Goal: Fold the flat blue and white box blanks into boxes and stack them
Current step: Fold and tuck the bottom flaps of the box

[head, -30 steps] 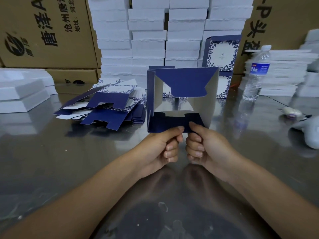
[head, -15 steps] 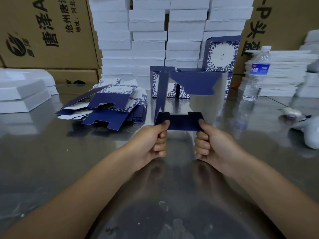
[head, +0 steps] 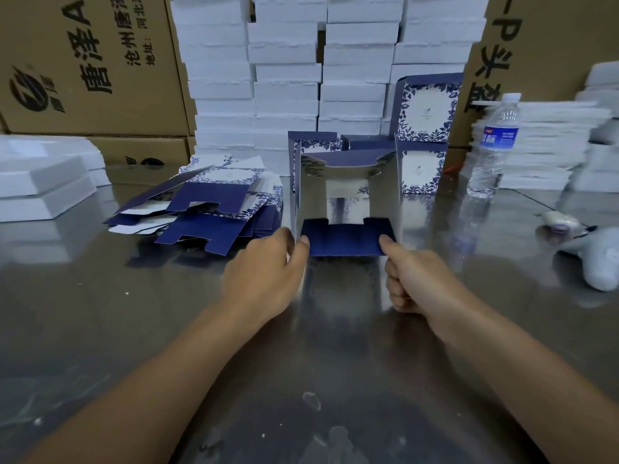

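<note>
A half-formed blue and white box [head: 346,237] stands open as a square tube at the table's middle, its inside facing me and its dark blue bottom flap towards me. My left hand [head: 268,266] grips the tube's lower left corner, thumb on the flap. My right hand [head: 410,279] pinches the flap's right corner. A pile of flat blue and white blanks [head: 204,204] lies to the left. Folded boxes [head: 423,135] are stacked two high behind the tube, with another folded box [head: 313,142] at the back left of it.
Stacks of white foam trays [head: 321,72] rise at the back between brown cartons [head: 87,65]. A water bottle [head: 495,145] stands at the right. More white trays [head: 43,182] sit far left. A white tool [head: 596,259] lies at the right edge of the steel table [head: 100,313].
The flattened blank has been opened out into a square tube. My hands have moved apart along the bottom flap, from its middle to its two corners.
</note>
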The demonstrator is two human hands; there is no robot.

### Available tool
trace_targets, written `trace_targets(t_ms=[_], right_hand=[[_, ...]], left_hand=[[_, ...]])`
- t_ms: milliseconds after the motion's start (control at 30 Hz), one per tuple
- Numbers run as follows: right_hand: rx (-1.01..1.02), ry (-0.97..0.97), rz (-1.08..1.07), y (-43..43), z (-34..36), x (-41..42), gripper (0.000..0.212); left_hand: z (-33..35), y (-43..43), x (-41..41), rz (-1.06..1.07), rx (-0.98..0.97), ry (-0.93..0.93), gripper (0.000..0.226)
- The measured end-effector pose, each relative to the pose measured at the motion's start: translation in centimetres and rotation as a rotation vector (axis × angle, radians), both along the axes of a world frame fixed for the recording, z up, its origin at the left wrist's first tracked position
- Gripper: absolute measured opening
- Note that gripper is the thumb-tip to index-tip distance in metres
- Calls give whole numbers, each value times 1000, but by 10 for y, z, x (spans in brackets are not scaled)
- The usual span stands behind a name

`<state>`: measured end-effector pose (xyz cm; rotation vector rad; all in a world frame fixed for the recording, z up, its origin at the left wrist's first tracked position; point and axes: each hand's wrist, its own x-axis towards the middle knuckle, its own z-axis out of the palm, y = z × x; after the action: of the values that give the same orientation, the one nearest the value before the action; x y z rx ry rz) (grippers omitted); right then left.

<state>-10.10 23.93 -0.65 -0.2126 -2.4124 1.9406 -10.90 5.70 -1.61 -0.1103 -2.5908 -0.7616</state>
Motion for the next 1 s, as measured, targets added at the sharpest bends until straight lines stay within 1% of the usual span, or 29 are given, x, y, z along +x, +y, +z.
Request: trace_targets(t_ms=[67,100,133,167,200,233,300,367,433,500,600,633,700,767,833,933,1000], right_hand=[[588,173,-113,7,-5,2,52],[788,234,-172,9,-8,2,47],[865,291,-208,11,-10,1,41],[860,338,-213,12,-11,0,36],[808,393,-191,13,-13,-3,35],[726,457,-149,13,-13,-5,43],[555,607,-98,10,-13,-6,63],[449,743,-64,7,-11,-4,73],[419,809,-13,5,-10,-3,79],[398,784,54,4,-9,-3,84],[354,689,150,5,-9,0,92],[339,681,177,5,-9,1,89],[252,704,213,5,-9,2,73],[119,740,186,4,-8,1,51],[64,765,138,4,-8,-2,37],[147,764,89,4,-11,-6,29],[234,730,59,5,-15,-8,28]], left_hand=[[-1,0,0,-37,-21,51,19],[-2,0,0,-54,-24,67,15],[-2,1,1,-66,-19,74,24],[-3,1,0,-83,4,82,38],[-3,1,1,-109,58,93,51],[-2,2,3,-143,133,118,61],[0,5,7,-198,267,191,74],[2,8,11,-225,329,282,78],[4,9,11,-242,344,333,75],[3,10,11,-285,377,301,71],[2,11,9,-341,470,221,66],[2,11,8,-349,507,215,65],[5,10,7,-345,616,203,59],[7,9,6,-320,706,193,52],[9,8,7,-275,738,211,47],[10,9,10,-244,761,255,47],[11,10,11,-256,768,277,47]])
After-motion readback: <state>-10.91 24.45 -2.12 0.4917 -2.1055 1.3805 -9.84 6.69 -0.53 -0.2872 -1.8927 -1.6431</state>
